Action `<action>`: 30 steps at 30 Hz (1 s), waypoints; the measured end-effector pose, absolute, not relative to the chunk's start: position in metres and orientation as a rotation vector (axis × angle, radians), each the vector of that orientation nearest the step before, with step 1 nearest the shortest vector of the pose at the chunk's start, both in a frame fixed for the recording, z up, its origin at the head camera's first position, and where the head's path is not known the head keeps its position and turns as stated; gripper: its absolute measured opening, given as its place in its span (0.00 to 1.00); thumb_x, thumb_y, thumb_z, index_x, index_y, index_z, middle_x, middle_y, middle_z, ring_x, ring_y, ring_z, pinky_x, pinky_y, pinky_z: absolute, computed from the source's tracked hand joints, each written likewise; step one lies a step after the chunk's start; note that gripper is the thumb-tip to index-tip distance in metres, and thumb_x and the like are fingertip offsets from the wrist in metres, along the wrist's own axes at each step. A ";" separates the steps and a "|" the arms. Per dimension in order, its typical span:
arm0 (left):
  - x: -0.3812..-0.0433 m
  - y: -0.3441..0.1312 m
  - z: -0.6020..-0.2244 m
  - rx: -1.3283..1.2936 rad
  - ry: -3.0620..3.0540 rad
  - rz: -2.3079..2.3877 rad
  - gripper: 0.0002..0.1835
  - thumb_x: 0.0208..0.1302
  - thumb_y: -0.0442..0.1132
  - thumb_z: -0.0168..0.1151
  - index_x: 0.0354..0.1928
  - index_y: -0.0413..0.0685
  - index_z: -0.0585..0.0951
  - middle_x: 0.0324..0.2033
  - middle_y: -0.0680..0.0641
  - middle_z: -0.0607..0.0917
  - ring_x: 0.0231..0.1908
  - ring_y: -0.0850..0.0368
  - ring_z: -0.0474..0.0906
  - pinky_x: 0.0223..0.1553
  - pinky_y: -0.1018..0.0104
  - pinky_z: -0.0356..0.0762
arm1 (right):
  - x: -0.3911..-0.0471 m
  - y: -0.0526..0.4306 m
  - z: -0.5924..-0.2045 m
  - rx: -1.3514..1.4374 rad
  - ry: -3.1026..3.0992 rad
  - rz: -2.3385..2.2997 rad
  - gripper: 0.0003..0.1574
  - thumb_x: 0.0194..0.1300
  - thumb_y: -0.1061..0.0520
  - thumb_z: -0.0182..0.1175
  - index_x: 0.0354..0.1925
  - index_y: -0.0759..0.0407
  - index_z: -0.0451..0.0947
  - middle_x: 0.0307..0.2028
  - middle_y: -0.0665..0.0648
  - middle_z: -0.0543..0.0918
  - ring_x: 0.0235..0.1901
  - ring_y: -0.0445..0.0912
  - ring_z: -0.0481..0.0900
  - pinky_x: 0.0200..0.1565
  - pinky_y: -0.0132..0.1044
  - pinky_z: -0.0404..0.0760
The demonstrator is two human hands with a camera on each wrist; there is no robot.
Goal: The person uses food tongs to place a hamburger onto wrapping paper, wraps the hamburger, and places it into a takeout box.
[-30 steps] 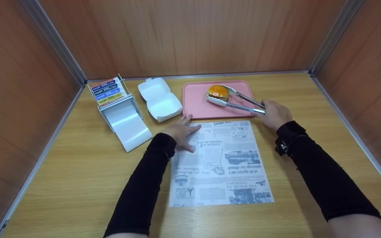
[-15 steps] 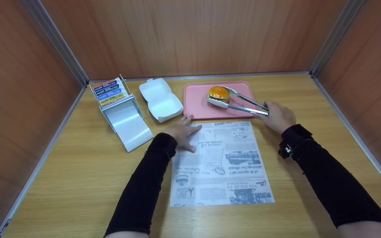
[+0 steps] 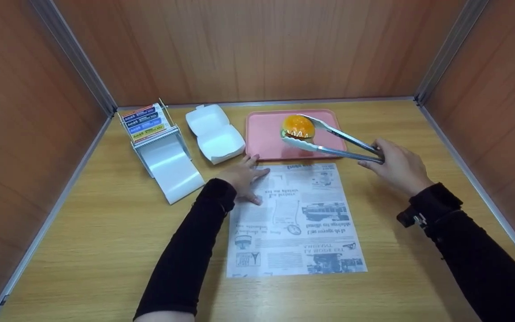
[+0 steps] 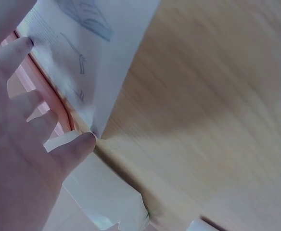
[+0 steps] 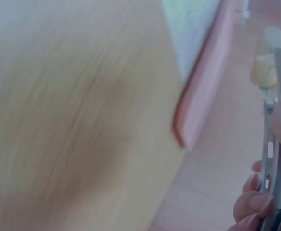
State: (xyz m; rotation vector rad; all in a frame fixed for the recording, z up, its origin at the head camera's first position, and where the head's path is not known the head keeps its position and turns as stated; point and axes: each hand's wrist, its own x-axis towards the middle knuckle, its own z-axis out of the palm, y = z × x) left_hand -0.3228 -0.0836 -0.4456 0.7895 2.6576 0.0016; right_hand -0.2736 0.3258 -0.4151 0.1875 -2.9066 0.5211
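My right hand (image 3: 398, 166) grips metal tongs (image 3: 347, 154), whose scalloped ends clasp a glossy burger (image 3: 298, 125) from both sides. In the head view the burger overlaps the pink tray (image 3: 262, 150) and appears raised over it. The right wrist view shows fingers curled round the tongs (image 5: 270, 144), with the burger blurred at their far end. With fingers spread, my left hand (image 3: 245, 180) rests on the upper left corner of a sheet of newsprint-patterned paper (image 3: 284, 237). A fingertip touches that corner in the left wrist view.
To the left of the tray, an open white clamshell box (image 3: 219, 143) stands on the wooden table (image 3: 105, 250). Farther left is a label dispenser (image 3: 148, 125) with colourful strips and a white sloping front. Wood-grain panels (image 3: 257, 49) enclose the back and both sides.
The right hand has moved right and a little nearer. Along with the tongs, the burger has risen slightly off the tray and shifted a bit right. The left hand stays put.
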 end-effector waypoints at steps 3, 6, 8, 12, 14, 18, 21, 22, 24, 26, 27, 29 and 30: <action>-0.325 -0.085 -0.448 0.764 2.659 0.000 0.59 0.54 0.69 0.76 0.85 0.67 0.59 0.86 0.42 0.41 0.85 0.42 0.33 0.83 0.47 0.45 | -0.256 0.327 -0.411 0.243 -2.886 0.479 0.28 0.70 0.37 0.71 0.49 0.55 0.75 0.29 0.55 0.73 0.26 0.52 0.69 0.28 0.43 0.62; -0.324 -0.085 -0.448 0.761 2.665 0.006 0.58 0.54 0.69 0.77 0.84 0.67 0.60 0.86 0.43 0.41 0.85 0.42 0.33 0.83 0.47 0.45 | -0.240 0.328 -0.409 0.308 -2.866 0.453 0.27 0.68 0.37 0.73 0.48 0.54 0.75 0.27 0.53 0.74 0.24 0.49 0.68 0.26 0.42 0.62; -0.322 -0.085 -0.447 0.771 2.669 0.012 0.58 0.54 0.69 0.77 0.84 0.66 0.60 0.86 0.42 0.41 0.85 0.41 0.33 0.83 0.46 0.45 | -0.231 0.329 -0.409 0.337 -2.864 0.450 0.27 0.67 0.38 0.74 0.48 0.54 0.76 0.27 0.52 0.75 0.23 0.48 0.68 0.26 0.41 0.62; -0.321 -0.085 -0.447 0.784 2.663 0.042 0.57 0.55 0.68 0.76 0.84 0.65 0.60 0.86 0.42 0.41 0.85 0.41 0.34 0.83 0.46 0.45 | -0.216 0.332 -0.415 0.364 -2.878 0.445 0.25 0.66 0.41 0.76 0.47 0.54 0.77 0.27 0.52 0.76 0.23 0.47 0.68 0.25 0.40 0.63; -0.321 -0.085 -0.446 0.788 2.656 0.057 0.57 0.56 0.67 0.77 0.85 0.64 0.60 0.86 0.41 0.40 0.85 0.41 0.34 0.83 0.46 0.44 | -0.209 0.332 -0.420 0.382 -2.877 0.443 0.24 0.65 0.42 0.77 0.46 0.53 0.77 0.27 0.51 0.76 0.24 0.46 0.68 0.25 0.39 0.63; -0.323 -0.085 -0.444 0.792 2.645 0.073 0.57 0.57 0.65 0.77 0.85 0.64 0.59 0.86 0.40 0.39 0.85 0.41 0.33 0.83 0.47 0.44 | -0.198 0.331 -0.429 0.416 -2.879 0.440 0.23 0.64 0.43 0.78 0.44 0.53 0.78 0.27 0.50 0.75 0.24 0.45 0.68 0.25 0.37 0.63; -0.324 -0.084 -0.443 0.806 2.640 0.060 0.57 0.57 0.66 0.77 0.85 0.64 0.59 0.86 0.39 0.39 0.85 0.41 0.32 0.83 0.47 0.45 | -0.190 0.329 -0.436 0.423 -2.906 0.444 0.23 0.64 0.44 0.78 0.45 0.53 0.79 0.28 0.49 0.75 0.24 0.45 0.69 0.25 0.37 0.64; -0.324 -0.084 -0.443 0.808 2.638 0.058 0.57 0.57 0.66 0.76 0.85 0.63 0.59 0.86 0.39 0.39 0.85 0.41 0.32 0.83 0.47 0.45 | -0.188 0.328 -0.438 0.428 -2.914 0.434 0.23 0.64 0.44 0.78 0.45 0.54 0.79 0.28 0.49 0.75 0.25 0.44 0.69 0.26 0.37 0.65; -0.324 -0.085 -0.443 0.817 2.637 0.040 0.57 0.57 0.67 0.76 0.85 0.63 0.59 0.86 0.39 0.39 0.85 0.41 0.32 0.83 0.47 0.45 | -0.184 0.326 -0.442 0.434 -2.933 0.418 0.24 0.64 0.44 0.78 0.46 0.54 0.80 0.28 0.49 0.75 0.25 0.44 0.69 0.26 0.37 0.65; -0.323 -0.085 -0.445 0.819 2.634 0.024 0.57 0.57 0.68 0.75 0.85 0.64 0.58 0.86 0.39 0.39 0.85 0.41 0.32 0.83 0.48 0.45 | -0.181 0.324 -0.446 0.445 -2.940 0.397 0.25 0.63 0.44 0.79 0.48 0.54 0.80 0.29 0.49 0.75 0.25 0.44 0.69 0.26 0.37 0.66; -0.323 -0.085 -0.445 0.817 2.634 0.021 0.57 0.57 0.68 0.75 0.85 0.64 0.58 0.86 0.39 0.38 0.85 0.41 0.32 0.83 0.48 0.45 | -0.179 0.324 -0.447 0.451 -2.939 0.384 0.25 0.62 0.44 0.79 0.48 0.54 0.79 0.29 0.49 0.75 0.25 0.44 0.69 0.26 0.36 0.66; -0.323 -0.086 -0.446 0.811 2.633 0.006 0.58 0.57 0.68 0.74 0.85 0.64 0.57 0.86 0.40 0.37 0.85 0.41 0.31 0.83 0.48 0.45 | -0.177 0.322 -0.449 0.459 -2.936 0.378 0.26 0.62 0.44 0.79 0.48 0.54 0.79 0.29 0.48 0.74 0.25 0.44 0.69 0.26 0.37 0.65; -0.323 -0.087 -0.447 0.807 2.633 0.002 0.58 0.57 0.69 0.74 0.85 0.65 0.57 0.86 0.40 0.37 0.85 0.42 0.31 0.83 0.48 0.44 | -0.176 0.322 -0.450 0.462 -2.934 0.380 0.26 0.62 0.44 0.79 0.48 0.54 0.79 0.29 0.49 0.74 0.25 0.44 0.69 0.27 0.37 0.65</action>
